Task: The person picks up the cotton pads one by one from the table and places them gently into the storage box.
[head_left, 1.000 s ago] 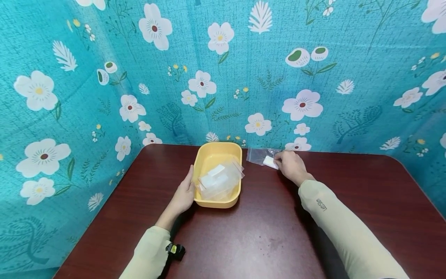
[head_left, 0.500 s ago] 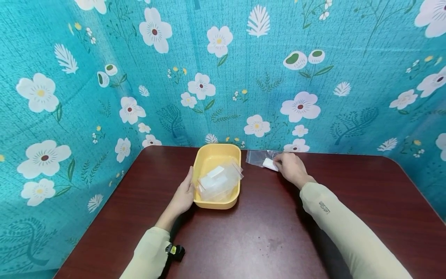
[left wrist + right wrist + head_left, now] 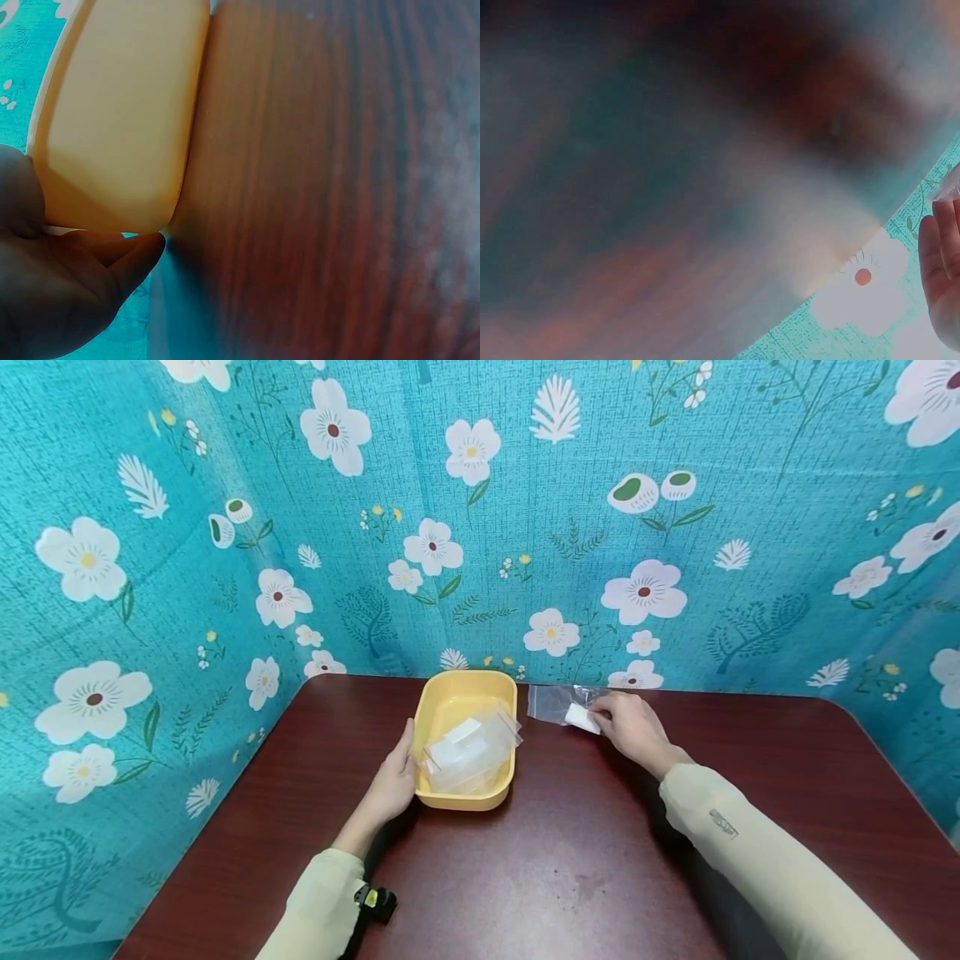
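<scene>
My left hand (image 3: 392,781) grips the near-left side of a yellow plastic bin (image 3: 467,802), thumb up at the rim. In the left wrist view the bin's wall (image 3: 120,112) fills the space beside the hand, with the fingers against its end. Inside the bin lies a loose pile of clear zip-lock bags (image 3: 472,752) with whitish contents. To the right of the bin, at the table's back edge, my right hand (image 3: 630,722) pinches a clear zip-lock bag (image 3: 551,703) holding a small white piece (image 3: 582,718). Only part of the right hand (image 3: 945,277) shows in the right wrist view.
The dark red-brown wooden table (image 3: 525,877) extends to both sides and toward the front. A teal curtain with white flowers (image 3: 480,568) hangs right behind its back edge and along the left. A small black device (image 3: 377,902) is strapped at the left wrist.
My right forearm has swung slightly outward to the right, while the fingers stay at the zip-lock bag. The left hand and the bin keep their places; the head view has tilted a little.
</scene>
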{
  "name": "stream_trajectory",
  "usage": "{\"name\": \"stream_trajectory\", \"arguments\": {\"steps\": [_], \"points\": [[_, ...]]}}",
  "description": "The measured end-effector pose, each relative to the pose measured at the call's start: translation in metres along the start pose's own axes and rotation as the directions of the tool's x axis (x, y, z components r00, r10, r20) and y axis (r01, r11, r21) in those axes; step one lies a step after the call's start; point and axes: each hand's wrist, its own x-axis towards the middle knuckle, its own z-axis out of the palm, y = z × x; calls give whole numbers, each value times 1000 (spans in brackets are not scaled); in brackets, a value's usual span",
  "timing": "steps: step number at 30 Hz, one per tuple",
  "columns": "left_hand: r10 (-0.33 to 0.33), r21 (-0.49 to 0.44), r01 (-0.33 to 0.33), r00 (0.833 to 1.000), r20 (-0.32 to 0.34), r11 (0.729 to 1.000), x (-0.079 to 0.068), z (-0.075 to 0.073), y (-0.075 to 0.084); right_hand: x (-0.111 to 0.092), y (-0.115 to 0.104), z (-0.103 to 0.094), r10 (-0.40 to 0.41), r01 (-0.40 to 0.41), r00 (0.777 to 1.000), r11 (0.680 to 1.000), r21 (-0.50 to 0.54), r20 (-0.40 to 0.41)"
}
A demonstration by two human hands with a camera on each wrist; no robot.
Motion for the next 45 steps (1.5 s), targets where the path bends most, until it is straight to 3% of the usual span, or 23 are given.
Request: {"name": "stream_trajectory", "arguments": {"steps": [12, 28, 45], "points": [[3, 32, -3, 1000, 13, 999, -1, 1, 2, -35, -13, -12, -21, 28, 998, 991, 131, -52], [13, 13, -13, 1000, 3, 1000, -2, 2, 3, -76, -39, -38, -151, 201, 965, 951, 235, -213], [8, 1, -8, 1000, 1, 1000, -2, 2, 4, -83, -63, -45, -190, 277, 942, 904, 325, -276]]}}
